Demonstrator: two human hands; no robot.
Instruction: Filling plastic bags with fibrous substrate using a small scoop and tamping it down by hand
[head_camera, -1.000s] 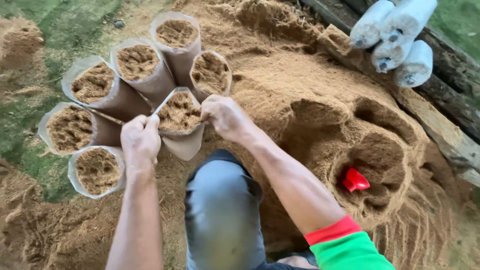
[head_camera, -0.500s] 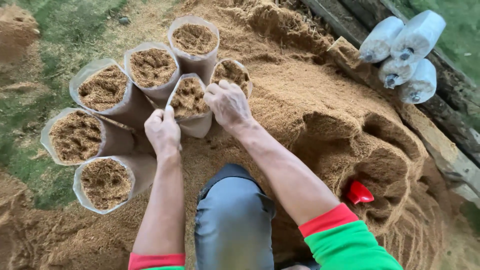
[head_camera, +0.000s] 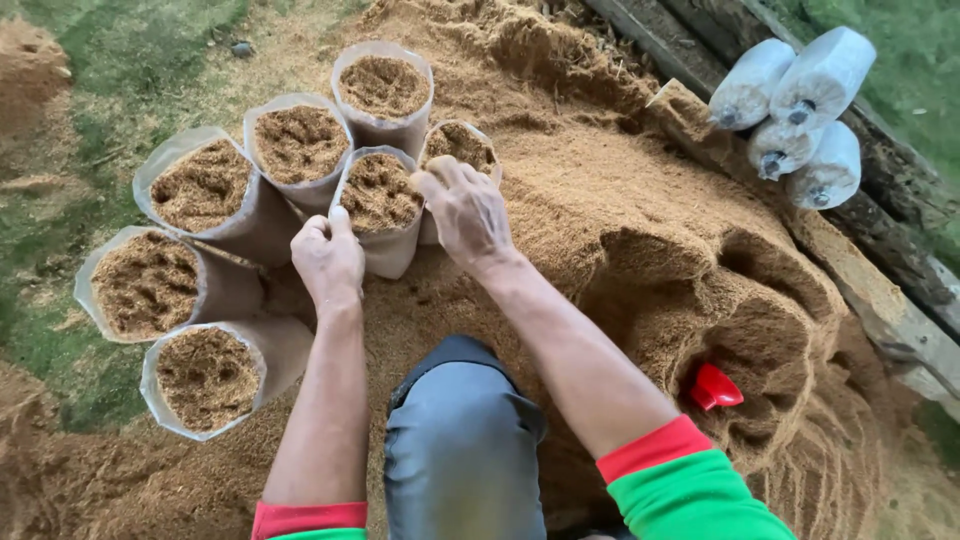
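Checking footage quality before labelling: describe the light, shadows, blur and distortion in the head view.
Head view: soft, even daylight, no glare; faint shadows under the left hand and right hand; bags and sawdust pile sharp, no motion blur; wide-angle lens bends the plank towards the edges.

Both hands grip the rim of a filled plastic bag (head_camera: 378, 205): left hand (head_camera: 327, 258) at its near edge, right hand (head_camera: 466, 208) at its far side. Six more filled bags stand around it on the sawdust heap (head_camera: 640, 230).
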